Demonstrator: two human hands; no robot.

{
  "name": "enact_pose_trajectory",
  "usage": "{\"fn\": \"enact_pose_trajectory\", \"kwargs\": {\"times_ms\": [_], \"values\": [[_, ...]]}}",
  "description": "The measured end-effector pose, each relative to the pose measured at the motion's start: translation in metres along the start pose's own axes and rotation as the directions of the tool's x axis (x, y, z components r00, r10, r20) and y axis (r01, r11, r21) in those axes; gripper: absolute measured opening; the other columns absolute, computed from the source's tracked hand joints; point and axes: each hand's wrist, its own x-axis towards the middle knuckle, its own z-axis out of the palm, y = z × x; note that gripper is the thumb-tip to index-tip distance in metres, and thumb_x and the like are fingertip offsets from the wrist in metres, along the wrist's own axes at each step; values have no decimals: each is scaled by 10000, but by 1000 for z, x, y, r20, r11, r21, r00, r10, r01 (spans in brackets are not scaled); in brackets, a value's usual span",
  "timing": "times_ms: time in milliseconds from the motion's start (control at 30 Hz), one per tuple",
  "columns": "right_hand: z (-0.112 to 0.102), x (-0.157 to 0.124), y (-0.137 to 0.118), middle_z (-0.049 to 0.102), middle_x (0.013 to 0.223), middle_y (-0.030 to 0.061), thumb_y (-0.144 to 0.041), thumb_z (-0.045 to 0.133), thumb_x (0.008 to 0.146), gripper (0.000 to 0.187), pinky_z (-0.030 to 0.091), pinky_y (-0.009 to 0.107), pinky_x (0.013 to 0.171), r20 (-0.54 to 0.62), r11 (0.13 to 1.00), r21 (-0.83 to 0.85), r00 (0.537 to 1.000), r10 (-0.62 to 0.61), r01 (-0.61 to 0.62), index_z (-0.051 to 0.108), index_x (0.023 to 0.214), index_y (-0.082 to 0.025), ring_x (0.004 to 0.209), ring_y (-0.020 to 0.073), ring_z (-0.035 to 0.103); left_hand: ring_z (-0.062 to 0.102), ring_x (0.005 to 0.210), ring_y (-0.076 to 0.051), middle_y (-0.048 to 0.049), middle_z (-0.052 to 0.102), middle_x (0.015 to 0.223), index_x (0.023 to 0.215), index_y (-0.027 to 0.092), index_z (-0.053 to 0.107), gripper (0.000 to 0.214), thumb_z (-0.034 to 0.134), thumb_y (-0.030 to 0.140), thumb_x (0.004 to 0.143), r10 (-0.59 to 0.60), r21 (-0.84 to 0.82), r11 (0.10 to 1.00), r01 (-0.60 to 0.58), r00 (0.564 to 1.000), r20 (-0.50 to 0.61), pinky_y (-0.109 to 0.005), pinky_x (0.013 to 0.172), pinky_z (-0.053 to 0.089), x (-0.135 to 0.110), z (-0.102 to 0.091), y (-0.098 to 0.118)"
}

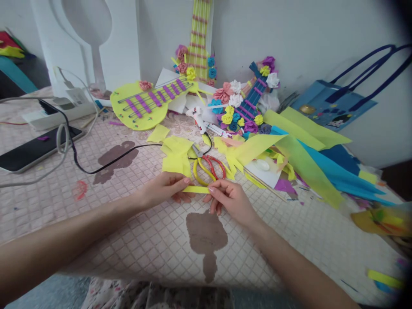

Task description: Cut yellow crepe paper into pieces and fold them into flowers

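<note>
A narrow folded strip of yellow crepe paper (198, 189) stretches level between my two hands, just above the table. My left hand (170, 186) pinches its left end between thumb and fingers. At the other end, my right hand (227, 195) grips it the same way. Right behind the strip lie scissors (210, 169) with one yellow and one red handle loop. Their blades rest by several yellow paper pieces (177, 156). Farther back is a white glue gun (197, 120) with a black cord.
A yellow paper guitar (144, 105) and a blue one with paper flowers (254, 101) stand at the back. Yellow and blue crepe sheets (305, 159) spread to the right, near a blue bag (334, 103). A phone (38, 148) and power strip (58, 113) lie left.
</note>
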Motion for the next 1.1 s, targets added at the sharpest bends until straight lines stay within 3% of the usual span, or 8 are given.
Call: {"fn": "enact_pose_trajectory", "kwargs": {"times_ms": [133,300,567,733,867,1100], "values": [[6,-1,2,694,702,18,-424,604,818,264,436,166,373,36,1000,-6,999,23,-23,583,842,-162,432,86,610,660,661,-143,-53,709,769,886,128,665,342,638,450,775,91,59,994,-90,996,-5,-192,538,479,3,9,-6],[10,-1,6,686,698,10,-427,627,799,273,435,170,376,57,1000,-13,998,9,-8,583,848,-162,439,90,612,636,567,-113,-57,702,717,756,107,634,299,652,405,766,78,-9,997,-78,997,-24,-210,552,505,3,18,-9],[6,3,3,677,666,5,-442,617,799,289,425,162,361,30,999,-1,999,34,-34,559,819,-160,413,82,594,656,623,-128,-44,700,718,849,123,647,318,615,435,793,74,44,996,-74,997,2,-192,543,487,7,9,-10],[8,2,5,670,666,0,-430,607,807,267,421,167,374,49,999,-11,998,30,-30,561,805,-167,427,85,598,630,625,-112,-40,692,727,834,126,639,305,638,427,784,146,-17,989,-145,986,79,-193,563,491,11,16,-8],[9,-1,5,668,655,-3,-431,601,811,267,417,169,365,38,999,-22,998,49,-48,568,802,-166,416,86,595,626,579,-101,-38,689,703,763,124,630,294,657,416,771,88,-26,996,-87,995,46,-193,553,508,10,20,-9],[-3,1,1,678,670,6,-435,600,812,270,416,166,361,-14,999,-9,999,47,-47,558,798,-168,408,80,588,634,570,-110,-38,694,698,838,125,642,292,667,403,752,29,-27,999,-29,1000,12,-207,551,515,11,6,-10]]}}
